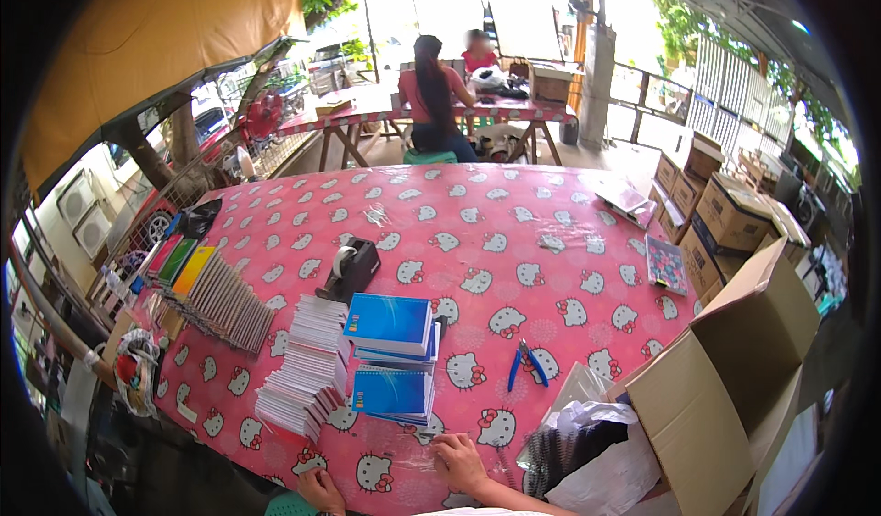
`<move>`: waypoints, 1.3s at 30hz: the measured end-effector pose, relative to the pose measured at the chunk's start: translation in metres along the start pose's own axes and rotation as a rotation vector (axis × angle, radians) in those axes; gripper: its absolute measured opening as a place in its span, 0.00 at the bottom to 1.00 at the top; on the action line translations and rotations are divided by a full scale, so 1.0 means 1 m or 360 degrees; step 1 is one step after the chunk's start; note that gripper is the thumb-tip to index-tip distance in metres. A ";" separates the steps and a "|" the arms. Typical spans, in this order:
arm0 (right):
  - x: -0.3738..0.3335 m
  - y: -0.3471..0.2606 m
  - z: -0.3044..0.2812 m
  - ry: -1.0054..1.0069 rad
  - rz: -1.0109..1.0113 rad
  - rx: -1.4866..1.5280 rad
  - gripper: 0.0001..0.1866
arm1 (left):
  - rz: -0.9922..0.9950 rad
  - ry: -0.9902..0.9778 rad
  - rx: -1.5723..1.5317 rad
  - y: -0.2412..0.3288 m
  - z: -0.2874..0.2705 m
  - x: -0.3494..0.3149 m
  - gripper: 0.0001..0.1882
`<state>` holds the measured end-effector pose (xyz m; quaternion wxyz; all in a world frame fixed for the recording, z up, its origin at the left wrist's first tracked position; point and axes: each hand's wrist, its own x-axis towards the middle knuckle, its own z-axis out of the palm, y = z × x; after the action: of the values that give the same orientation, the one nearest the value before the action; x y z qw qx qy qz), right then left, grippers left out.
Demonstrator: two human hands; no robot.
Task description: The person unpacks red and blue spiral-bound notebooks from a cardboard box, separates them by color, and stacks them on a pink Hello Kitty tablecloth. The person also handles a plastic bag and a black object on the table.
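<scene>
My left hand (319, 490) rests at the near table edge with its fingers loosely extended, and I see nothing in it. Further right, my right hand (459, 462) lies on the tabletop, fingers slightly bent over a patch of clear plastic film (413, 447). Just beyond are two stacks of blue-covered notebooks (393, 392), one behind the other. Left of them leans a long row of white paper pads (307, 365). Blue-handled pliers (528, 366) lie to the right of the notebooks. Black spiral binding coils (551, 447) sit in clear plastic beside my right forearm.
A pink patterned cloth covers the table (496, 241). A black tape dispenser (353, 270) stands behind the pads; spiral-bound notebooks (216, 291) line the left side. An open cardboard box (693, 415) stands at right, with more boxes (734, 211) beyond. Two people sit at a far table (367, 112).
</scene>
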<state>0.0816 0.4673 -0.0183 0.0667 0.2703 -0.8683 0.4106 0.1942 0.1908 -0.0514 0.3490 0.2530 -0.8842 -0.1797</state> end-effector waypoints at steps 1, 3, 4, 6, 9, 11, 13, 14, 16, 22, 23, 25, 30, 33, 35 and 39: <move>0.001 0.001 -0.001 0.0008 0.0011 0.0022 0.12 | -0.0002 -0.0017 0.0016 -0.001 0.000 0.000 0.09; 0.002 0.002 -0.001 0.0037 0.0020 0.0043 0.11 | 0.0047 -0.0029 0.0057 0.001 0.001 0.002 0.09; 0.001 0.002 0.001 0.0051 0.0023 0.0050 0.11 | 0.0070 -0.0033 0.0080 0.002 0.000 0.002 0.09; 0.004 0.003 0.000 0.0070 0.0012 0.0044 0.10 | 0.0056 -0.0063 0.0042 0.002 0.000 0.002 0.08; 0.004 0.002 -0.002 0.0066 0.0019 0.0027 0.09 | 0.0086 -0.0136 0.0011 0.020 -0.010 0.012 0.12; 0.003 0.003 -0.002 0.0054 0.0025 0.0005 0.09 | 0.0107 -0.0184 -0.0009 0.032 -0.019 0.017 0.14; 0.004 0.002 -0.002 0.0064 0.0023 0.0001 0.09 | 0.0102 -0.0204 -0.0004 0.031 -0.019 0.019 0.13; 0.005 0.002 -0.003 0.0071 0.0015 -0.0003 0.09 | 0.0096 -0.0199 -0.0003 0.030 -0.018 0.020 0.13; 0.003 0.002 0.000 0.0035 0.0028 -0.0027 0.10 | 0.0087 -0.0200 -0.0005 0.028 -0.018 0.020 0.13; 0.004 -0.004 0.000 0.0048 0.0013 -0.0044 0.10 | 0.0056 -0.0169 0.0016 0.021 -0.017 0.016 0.11; 0.003 -0.003 -0.002 0.0064 0.0018 -0.0053 0.10 | 0.0060 -0.0172 0.0014 0.021 -0.014 0.015 0.10; 0.001 -0.002 0.001 0.0091 -0.0009 -0.0014 0.09 | 0.0062 -0.0160 0.0012 0.019 -0.014 0.015 0.10; 0.002 -0.001 0.000 0.0094 -0.0029 -0.0058 0.09 | -0.0006 -0.0115 0.0014 0.015 -0.004 0.009 0.08; 0.003 -0.006 -0.004 0.0060 -0.0019 -0.0104 0.08 | -0.0053 -0.0073 0.0034 0.011 -0.005 0.002 0.08; 0.002 -0.011 -0.007 0.0043 -0.0006 -0.0154 0.09 | -0.0023 -0.0070 0.0091 0.001 -0.001 -0.001 0.08; 0.011 -0.052 -0.073 -0.0239 0.0460 0.1368 0.15 | 0.0014 -0.0092 0.0100 0.000 0.003 0.001 0.07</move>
<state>0.0916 0.4904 0.0688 -0.1727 0.1785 -0.6503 0.7179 0.1914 0.1902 -0.0529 0.3161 0.2547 -0.9002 -0.1575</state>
